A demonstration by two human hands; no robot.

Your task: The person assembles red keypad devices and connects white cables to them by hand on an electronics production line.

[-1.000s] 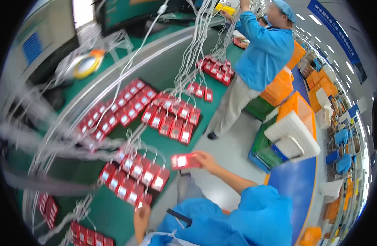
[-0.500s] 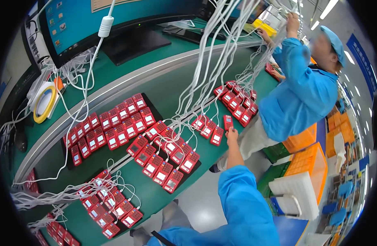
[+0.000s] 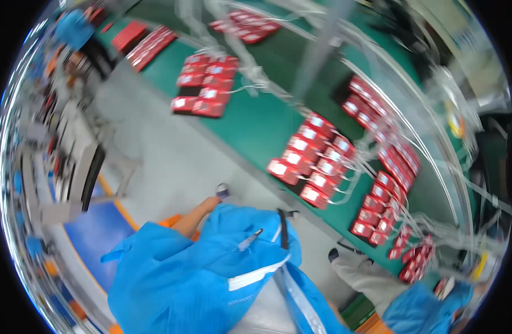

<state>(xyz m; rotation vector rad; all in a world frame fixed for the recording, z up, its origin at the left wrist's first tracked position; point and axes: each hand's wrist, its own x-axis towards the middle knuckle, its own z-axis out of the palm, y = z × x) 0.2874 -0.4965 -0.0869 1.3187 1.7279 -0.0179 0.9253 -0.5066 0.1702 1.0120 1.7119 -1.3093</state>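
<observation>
My left hand (image 3: 212, 202) shows at the end of a bare forearm, in front of my blue jacket (image 3: 172, 273). Its fingers are too blurred to read, and I make out nothing held in it. A strip of bare skin (image 3: 337, 315) shows by the jacket at the lower edge, perhaps my right arm; no right hand shows. Closest on the green bench (image 3: 256, 125) stand rows of small red keypad devices (image 3: 303, 147) with pale screens, with white cables (image 3: 350, 167) running to them. A pen (image 3: 249, 239) is clipped to the jacket.
More red devices (image 3: 206, 86) lie farther left along the bench, others (image 3: 387, 206) to the right. A metal post (image 3: 323, 50) rises from the bench. One co-worker (image 3: 426, 306) is at lower right, another (image 3: 75, 30) far upper left. A blue mat (image 3: 97, 239) lies on the floor.
My view has swung sharply to the left, and the picture is blurred. My right hand, earlier touching a single red device at the bench's edge, has left it and is out of sight.
</observation>
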